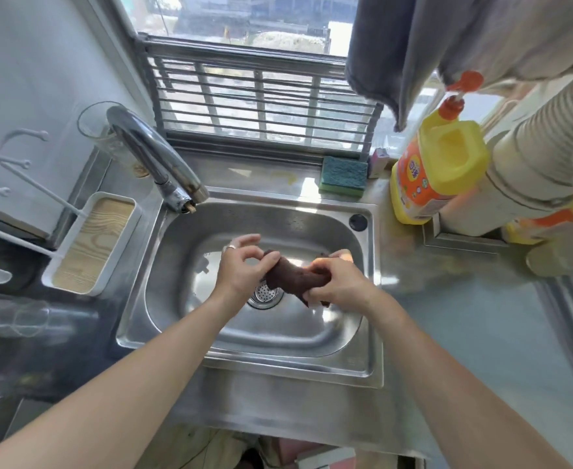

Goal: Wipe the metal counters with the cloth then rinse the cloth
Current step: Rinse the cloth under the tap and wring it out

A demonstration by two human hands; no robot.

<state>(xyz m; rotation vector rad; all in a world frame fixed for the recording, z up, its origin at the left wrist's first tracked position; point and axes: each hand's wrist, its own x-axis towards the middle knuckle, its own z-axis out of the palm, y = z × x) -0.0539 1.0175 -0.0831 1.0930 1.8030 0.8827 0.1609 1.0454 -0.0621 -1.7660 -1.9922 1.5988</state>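
Both hands are over the basin of the steel sink (pixel 363 340), holding a dark brown cloth (pixel 295 275) between them above the round drain strainer (pixel 265 294). The cloth is bunched into a thick roll and does not touch the basin. The left hand (pixel 241 269) grips its left end, thumb and curled fingers (pixel 249 239) pinching the fabric; a ring shows on one finger. The right hand (pixel 337 286) is wrapped round the other end, fingers folded over the cloth, with a corner hanging out below the palm.

The tap (pixel 153 154) arches in from the back left, its spout above the basin's far left corner — no stream of water can be made out. On the steel desk (pixel 454 275) behind the sink lies a sponge (pixel 343 175), green with a blue-green scouring face, close to the window rail. Right of it stands a yellow soap bottle (pixel 434 174) with an orange label and orange pump top — beside a ribbed pale hose (pixel 542 137). A grey towel (pixel 390 55) hangs from above at the top right. Left of the sink sits a white tray (pixel 90 247) with a wood-grain bottom, and a clear glass (pixel 97 125) stands behind the tap.
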